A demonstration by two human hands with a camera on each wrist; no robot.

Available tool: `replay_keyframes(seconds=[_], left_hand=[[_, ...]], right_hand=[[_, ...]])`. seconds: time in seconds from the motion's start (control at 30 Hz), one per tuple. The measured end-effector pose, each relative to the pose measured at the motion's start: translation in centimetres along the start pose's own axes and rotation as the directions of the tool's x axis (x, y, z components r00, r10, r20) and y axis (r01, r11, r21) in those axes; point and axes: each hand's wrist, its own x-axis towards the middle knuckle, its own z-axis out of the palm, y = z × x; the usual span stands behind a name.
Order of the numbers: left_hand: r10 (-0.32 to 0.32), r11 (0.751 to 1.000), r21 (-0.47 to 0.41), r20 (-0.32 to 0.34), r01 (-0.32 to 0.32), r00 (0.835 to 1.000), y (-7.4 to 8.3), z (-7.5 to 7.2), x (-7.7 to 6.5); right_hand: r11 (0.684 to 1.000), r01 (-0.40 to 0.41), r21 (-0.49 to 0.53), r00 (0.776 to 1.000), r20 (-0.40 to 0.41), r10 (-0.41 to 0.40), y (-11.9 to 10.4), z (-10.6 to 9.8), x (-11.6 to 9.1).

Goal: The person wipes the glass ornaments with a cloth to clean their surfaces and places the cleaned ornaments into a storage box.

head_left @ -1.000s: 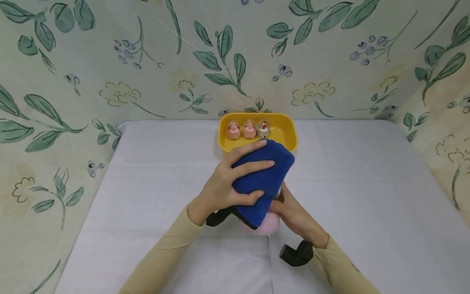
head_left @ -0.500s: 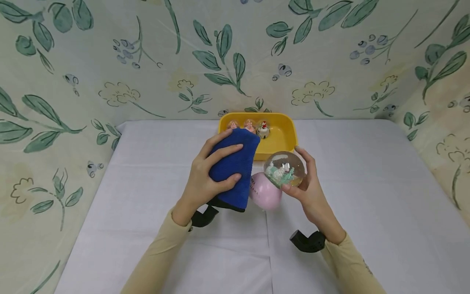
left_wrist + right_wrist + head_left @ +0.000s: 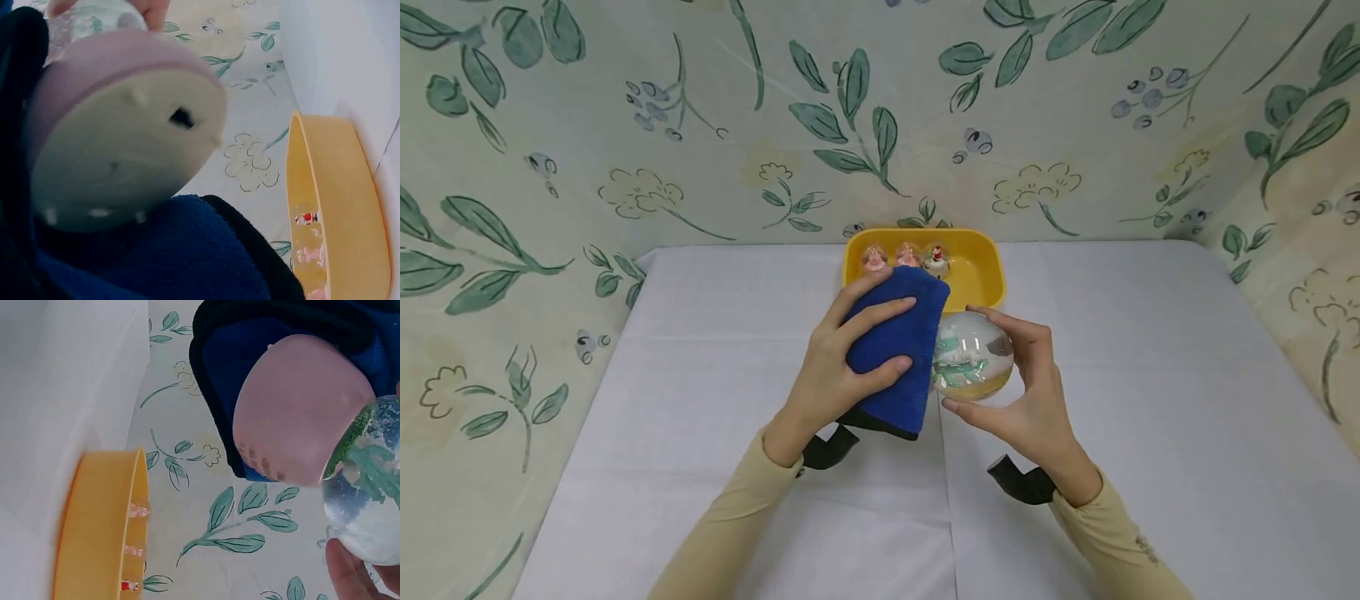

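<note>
A snow globe [image 3: 976, 357] is held on its side over the table, clear dome to the right, with white and green figures inside. My right hand [image 3: 1033, 408] grips the dome between the thumb below and the fingers above. My left hand [image 3: 827, 367] holds a folded blue cloth [image 3: 898, 358] with black edging around the pink base [image 3: 297, 412]. From the head camera the cloth hides that base. In the left wrist view the base's pale underside [image 3: 125, 144] shows, with a small dark square opening; the cloth lies along it.
Behind the hands, a yellow tray [image 3: 981, 271] stands at the table's far edge. Several small figures fill its left part: two pink ones [image 3: 875, 257] and a white one with red on top [image 3: 936, 261]. White cloth [image 3: 700, 375] covers the table; a leaf-patterned backdrop [image 3: 850, 125] surrounds it.
The left hand and cloth went left off the dome, then slightly back right onto the base. The right hand has turned the snow globe from tilted to sideways, dome facing right.
</note>
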Motion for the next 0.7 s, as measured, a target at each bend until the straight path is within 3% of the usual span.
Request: replay_keyframes(seconds=[0.23, 0.4, 0.53, 0.63, 0.7], left_hand=[[0.006, 0.998, -0.061, 0.084, -0.001, 0.996, 0.4, 0.2, 0.0], [0.027, 0.994, -0.107, 0.065, -0.020, 0.998, 0.6, 0.5, -0.3], [0.073, 0.994, -0.085, 0.040, -0.069, 0.997, 0.8, 0.6, -0.4], [0.102, 0.995, -0.026, 0.045, -0.101, 0.994, 0.9, 0.6, -0.4], [0.118, 0.993, 0.013, 0.048, -0.119, 0.992, 0.9, 0.7, -0.5]], right_hand=[[0.966, 0.253, -0.046, 0.967, -0.026, -0.254, -0.5, 0.4, 0.7], [0.960, 0.280, -0.018, 0.956, -0.082, -0.281, -0.5, 1.1, 0.8], [0.981, 0.182, 0.061, 0.974, -0.148, -0.172, -0.3, 1.8, 0.3], [0.983, 0.006, 0.185, 0.984, -0.178, 0.027, -0.6, 2.2, 0.0], [0.951, -0.152, 0.268, 0.967, -0.158, 0.199, -1.1, 2.3, -0.1]])
